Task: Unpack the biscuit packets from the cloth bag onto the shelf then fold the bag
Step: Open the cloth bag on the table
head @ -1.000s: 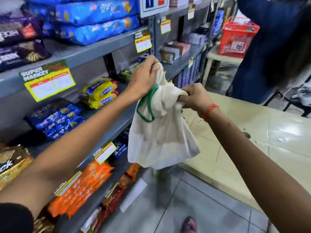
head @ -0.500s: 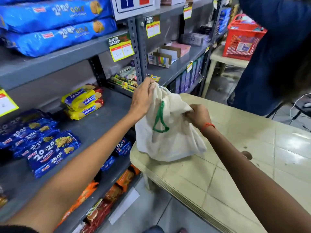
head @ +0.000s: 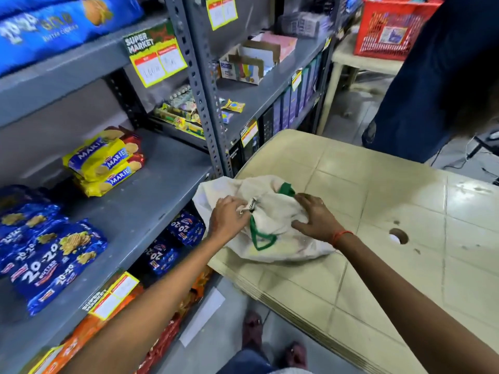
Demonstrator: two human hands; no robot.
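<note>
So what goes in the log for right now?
step: folding | cloth bag: crumpled on table | left hand: gripping bag | right hand: pressing bag

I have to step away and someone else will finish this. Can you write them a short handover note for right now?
Left hand: pinching the top edge of the cloth bag.
Right hand: pressing flat on the bag, gripping nothing.
The bag lies crumpled on the corner of the beige table, green handles showing; it looks empty, though its inside is hidden.
Biscuit packets, yellow and blue, sit on the grey shelf.
Done: unpacking, apparently.
Left: smooth and fold the bag.
</note>
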